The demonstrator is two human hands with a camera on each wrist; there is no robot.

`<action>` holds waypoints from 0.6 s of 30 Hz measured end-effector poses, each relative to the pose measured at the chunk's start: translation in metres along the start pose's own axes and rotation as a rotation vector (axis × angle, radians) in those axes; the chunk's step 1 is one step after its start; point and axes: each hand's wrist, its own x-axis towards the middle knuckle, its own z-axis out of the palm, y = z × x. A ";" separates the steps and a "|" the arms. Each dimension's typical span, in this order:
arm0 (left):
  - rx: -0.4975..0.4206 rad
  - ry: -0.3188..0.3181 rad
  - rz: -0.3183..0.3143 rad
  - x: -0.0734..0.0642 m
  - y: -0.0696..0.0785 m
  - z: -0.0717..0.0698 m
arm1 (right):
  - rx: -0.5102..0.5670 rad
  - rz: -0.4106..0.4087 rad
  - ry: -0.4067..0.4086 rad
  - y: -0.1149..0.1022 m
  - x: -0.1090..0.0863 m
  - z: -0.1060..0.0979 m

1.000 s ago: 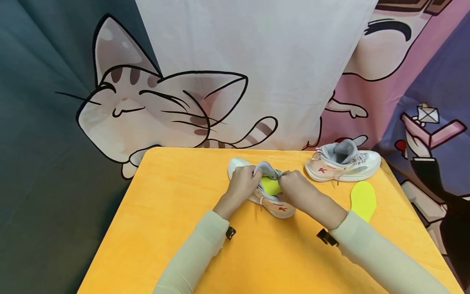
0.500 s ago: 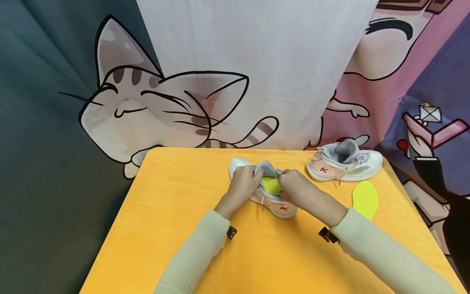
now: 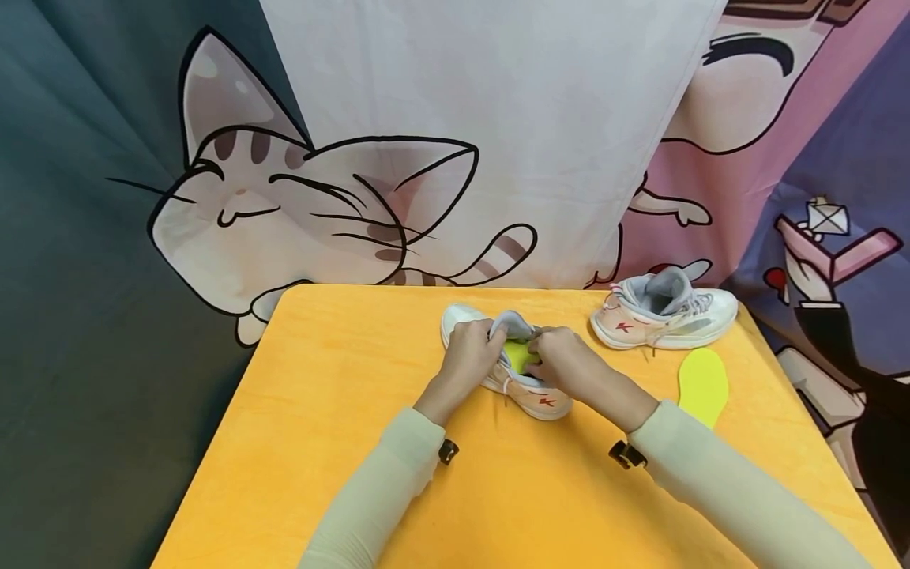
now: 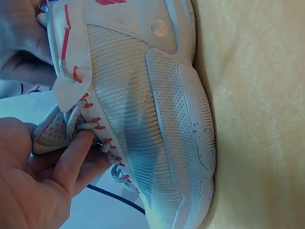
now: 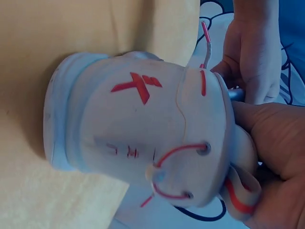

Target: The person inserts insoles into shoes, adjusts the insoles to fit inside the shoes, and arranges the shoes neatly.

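Note:
A white sneaker [image 3: 543,401] with red marks at its heel lies aslant on the table, toe to the far left. My left hand [image 3: 465,359] grips its tongue [image 4: 52,136], thumb and fingers at the laces in the left wrist view. Within the shoe opening shows a yellow-green insole [image 3: 520,356]. My right hand [image 3: 565,359] reaches over the collar, its fingertips in the opening at the insole. In the right wrist view that hand [image 5: 274,157] is beside the heel collar and pull loop [image 5: 240,193]; its fingers are mostly hidden, so their hold cannot be told.
A second white sneaker [image 3: 686,328] stands at the table's back right corner. Another yellow-green insole [image 3: 704,387] lies flat in front of it. Behind the yellow table [image 3: 320,379] hangs a cloth [image 3: 569,103] printed with cartoon figures.
My right hand has shifted slightly left from the sneaker's collar, its fingertips now further inside over the insole. The left hand keeps its hold on the tongue.

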 end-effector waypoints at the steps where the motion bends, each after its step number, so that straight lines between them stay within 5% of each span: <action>1: -0.003 0.002 0.002 0.000 0.000 0.000 | -0.006 0.001 0.009 -0.001 0.002 0.002; 11: -0.009 0.030 0.002 0.000 -0.002 -0.001 | 0.030 0.005 0.024 -0.005 0.011 0.009; 18: -0.011 0.015 0.009 0.000 -0.002 0.001 | -0.074 0.106 -0.093 -0.009 0.007 0.004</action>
